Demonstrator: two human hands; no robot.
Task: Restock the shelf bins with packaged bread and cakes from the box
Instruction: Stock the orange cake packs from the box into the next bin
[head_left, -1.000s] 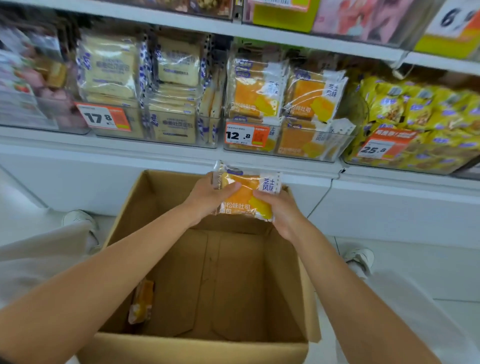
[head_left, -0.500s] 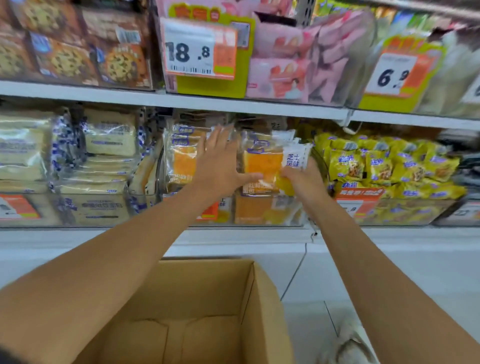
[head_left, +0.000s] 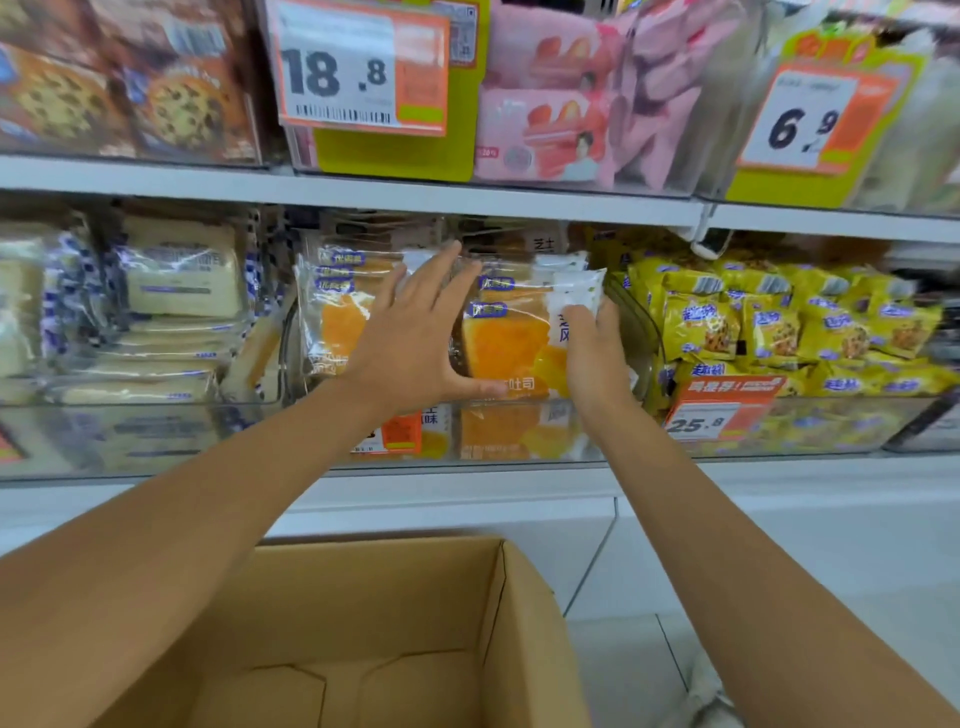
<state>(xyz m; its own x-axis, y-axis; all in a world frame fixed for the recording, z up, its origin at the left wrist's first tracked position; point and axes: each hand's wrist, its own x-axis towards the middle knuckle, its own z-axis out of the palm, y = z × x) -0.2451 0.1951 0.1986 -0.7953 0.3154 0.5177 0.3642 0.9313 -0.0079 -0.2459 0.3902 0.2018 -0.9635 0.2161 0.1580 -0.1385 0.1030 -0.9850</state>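
Observation:
An orange-and-white packet of toast bread (head_left: 511, 345) stands upright at the front of the middle clear shelf bin (head_left: 535, 431), among several like packets. My left hand (head_left: 415, 338) lies flat with straight fingers against the packets, thumb under the front packet's lower edge. My right hand (head_left: 592, 348) grips the packet's white right edge, fingers curled behind it. The brown cardboard box (head_left: 509, 597) stands open below the shelf; only its upper part shows.
To the left, a bin holds pale blue-checked bread packets (head_left: 182, 280); to the right, one holds yellow snack packets (head_left: 779, 332) with a 25.8 tag (head_left: 711, 415). The upper shelf (head_left: 363, 195) overhangs closely, carrying cookie packs, pink packets and price tags 18.8 and 6.9.
Both hands lifted the toast packet out of the box up into the middle bin. Since half a second ago it sits deeper among the other packets and my left fingers have spread flat.

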